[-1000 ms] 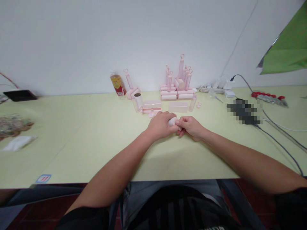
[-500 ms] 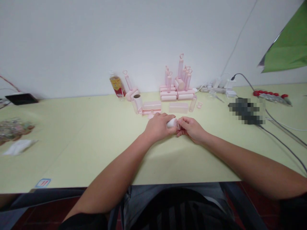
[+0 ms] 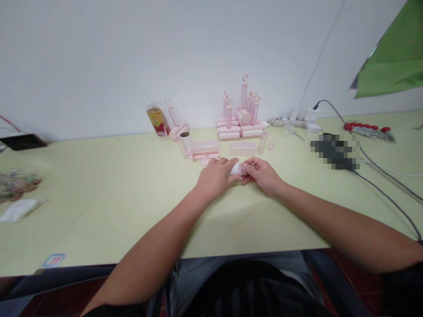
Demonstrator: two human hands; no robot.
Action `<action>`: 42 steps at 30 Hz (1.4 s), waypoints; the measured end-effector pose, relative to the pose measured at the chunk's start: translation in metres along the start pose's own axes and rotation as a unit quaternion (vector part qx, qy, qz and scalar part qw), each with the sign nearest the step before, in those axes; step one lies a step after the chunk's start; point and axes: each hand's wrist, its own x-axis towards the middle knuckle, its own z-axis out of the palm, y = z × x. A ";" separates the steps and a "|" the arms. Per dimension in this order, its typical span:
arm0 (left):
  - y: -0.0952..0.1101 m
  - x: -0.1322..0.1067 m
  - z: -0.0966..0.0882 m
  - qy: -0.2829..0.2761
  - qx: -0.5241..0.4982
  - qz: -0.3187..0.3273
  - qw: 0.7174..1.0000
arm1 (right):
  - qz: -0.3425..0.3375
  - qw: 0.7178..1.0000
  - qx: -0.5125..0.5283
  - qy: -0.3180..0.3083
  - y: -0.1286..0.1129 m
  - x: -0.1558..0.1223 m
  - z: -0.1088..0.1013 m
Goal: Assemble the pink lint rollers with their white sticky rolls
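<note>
While both hands meet at mid-table, the left hand (image 3: 214, 176) is curled round a small white cylindrical roll (image 3: 236, 168), wrapping its left part. The right hand (image 3: 262, 174) pinches the roll's right end with thumb and fingertips; whether anything tiny sits inside that pinch, cannot tell. The roll is held low over the pale green table (image 3: 115, 193), on the near side of a flat pink rectangular plastic case (image 3: 205, 148) and a translucent pale pink box (image 3: 243, 149). Far back by the wall is a stack of pink plastic rollers with heart-topped handles (image 3: 243, 125), with a small clear bottle of amber liquid (image 3: 156, 119) off to its left. Risk, as judged: the right-side hold is fingertip only and the roll is small and round. A hard tug or twist could pop it loose, and it would roll toward the pink parts or the near table edge. A forward jerk could also knock the pink case.
</note>
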 end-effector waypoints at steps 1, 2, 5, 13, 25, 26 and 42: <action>0.001 0.000 0.000 -0.001 0.000 -0.002 1.000 | -0.003 1.000 -0.005 -0.002 0.000 0.000 0.000; 0.001 -0.001 0.000 -0.001 0.001 -0.004 1.000 | -0.005 1.000 -0.010 -0.005 0.000 -0.001 0.000; 0.002 -0.001 0.000 -0.002 0.004 -0.006 1.000 | -0.013 0.999 -0.031 -0.010 0.000 -0.003 0.002; 0.002 0.000 -0.002 0.027 -0.023 -0.012 0.999 | -0.063 0.987 -0.146 0.033 0.001 0.005 -0.009; 0.000 0.006 0.008 0.056 -0.468 -0.141 0.871 | -0.165 0.865 -0.447 0.158 -0.003 0.050 -0.082; 0.002 0.006 0.009 0.050 -0.494 -0.147 0.855 | -0.158 0.862 -0.459 0.146 -0.001 0.051 -0.084; -0.005 0.013 0.017 0.075 -0.611 -0.252 0.746 | -0.217 0.843 -0.451 0.196 -0.013 0.041 -0.069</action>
